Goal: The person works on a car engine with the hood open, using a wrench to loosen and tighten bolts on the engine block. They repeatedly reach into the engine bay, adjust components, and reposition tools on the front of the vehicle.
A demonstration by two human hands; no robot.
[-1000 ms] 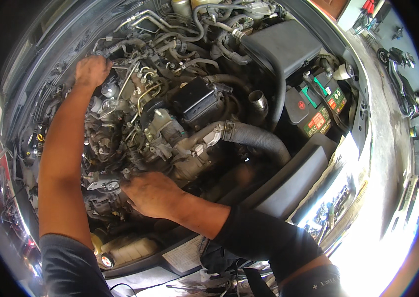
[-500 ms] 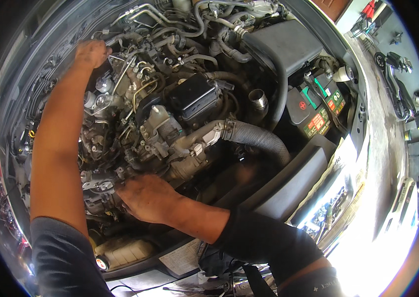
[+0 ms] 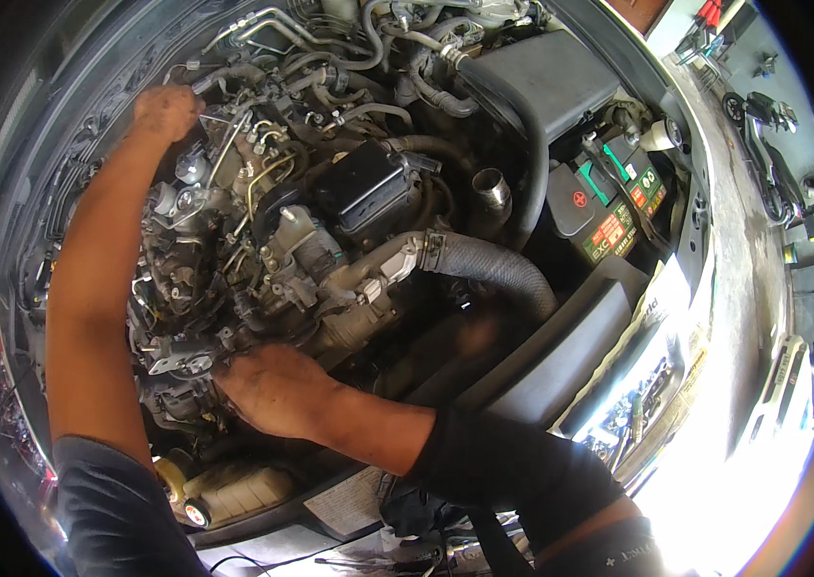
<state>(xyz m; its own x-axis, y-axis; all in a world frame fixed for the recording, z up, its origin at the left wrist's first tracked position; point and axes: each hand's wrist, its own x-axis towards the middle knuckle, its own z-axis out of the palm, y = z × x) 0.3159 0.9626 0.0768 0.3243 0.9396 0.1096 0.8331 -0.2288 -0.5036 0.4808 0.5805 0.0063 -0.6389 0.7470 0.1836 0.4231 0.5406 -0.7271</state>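
Note:
Both arms reach into the open engine bay of a car. At the far left of the engine [image 3: 354, 317], my left hand [image 3: 168, 112] is closed beside thin metal pipes [image 3: 237, 144] and a rubber hose; its grip is hidden. Nearer to me, my right hand [image 3: 270, 387] curls down by a metal bracket [image 3: 181, 358] on the engine's near side. Its fingertips are tucked out of sight, so what they grip cannot be made out. Between the hands lie brackets, wires and fittings, with a black box [image 3: 363, 188] right of them.
A thick ribbed hose [image 3: 498, 267] curves across the right of the engine, near an open metal pipe end [image 3: 491, 190]. Farther right sit a battery [image 3: 599, 207] and a dark grey housing [image 3: 541, 82]. A yellowed reservoir [image 3: 245, 489] stands at the near edge. Tools lie in the bright tray-like area [image 3: 633, 413].
The whole view has shifted slightly, so the engine appears a little farther left. Both hands stay at about the same spots on the engine, still closed.

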